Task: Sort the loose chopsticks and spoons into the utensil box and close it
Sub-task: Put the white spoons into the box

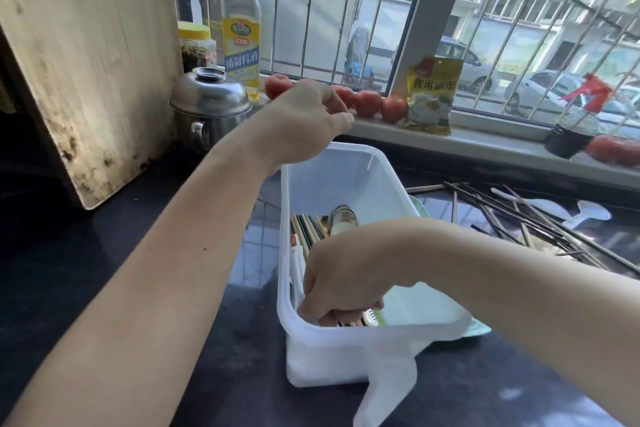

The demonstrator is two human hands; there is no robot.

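Chopsticks point(349, 321) are being gripped by curled right hand point(341, 282) fingers inside the utensil box point(346, 180) on the desk point(145, 225); left hand point(304, 121) is being held above, fingers loosely curled, holding nothing.

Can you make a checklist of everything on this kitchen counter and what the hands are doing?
Surface: dark glossy counter.
Job's things: white utensil box open, chopsticks and a metal spoon inside; loose chopsticks and white plastic spoons right of it.
Clutter: cooking wine bottle, steel pot, tomatoes, yellow packet, wooden board.
Hands: left hand raised above the box, holding nothing seen; right hand inside the box, curled round utensils.
Cables: nothing seen.
Surroundings: barred window, parked cars outside.
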